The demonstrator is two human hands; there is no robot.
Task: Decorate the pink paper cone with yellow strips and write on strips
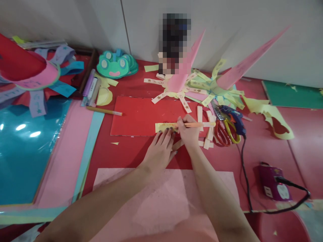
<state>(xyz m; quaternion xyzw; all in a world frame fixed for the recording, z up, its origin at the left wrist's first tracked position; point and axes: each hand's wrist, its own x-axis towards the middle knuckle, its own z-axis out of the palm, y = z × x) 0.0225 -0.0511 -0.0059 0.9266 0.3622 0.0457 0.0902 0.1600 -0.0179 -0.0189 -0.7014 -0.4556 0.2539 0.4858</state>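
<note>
My right hand (188,132) grips an orange pen (204,124), its tip over a small yellow paper strip (159,127). Flat on the strip lie the outstretched fingers of my left hand (160,146), holding it down against a red board (135,116). Markings on the strip are partly covered by my fingers. Several pale paper strips (210,131) lie loose just right of my right hand, and another pokes out between my wrists. Beyond the board stands a pink paper cone (176,82) ringed with lettered strips.
Red-and-yellow scissors (223,132) lie beside a blue glue gun (233,117), corded to a purple power socket (274,183). A second pink cone (233,75) stands behind. Green frog cutouts (114,65), a gold pen (103,111) and coloured sheets (65,148) are leftward; a pink sheet (118,176) is nearest.
</note>
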